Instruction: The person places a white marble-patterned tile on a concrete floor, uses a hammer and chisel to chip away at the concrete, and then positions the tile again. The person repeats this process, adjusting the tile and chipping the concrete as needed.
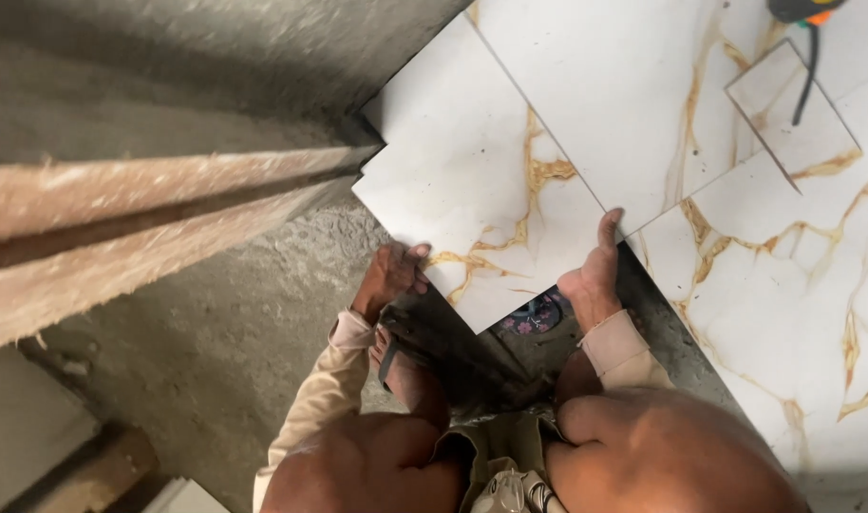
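Note:
I hold a white marble-look tile (472,190) with gold veins by its near corner edges, over the grey cement floor (254,332). My left hand (393,275) grips the tile's left lower edge. On the right lower edge, my right hand (593,275) grips with the thumb pointing up along the tile. The tile's far edge lies against a laid tile (605,95) of the same pattern. My knees and sandalled feet are below the tile.
Laid tiles (795,285) cover the floor to the right. A small cut tile piece (795,119) lies on them, with a black cord and an orange-black tool (800,9) at the top right. A rough wooden beam (121,218) runs at the left.

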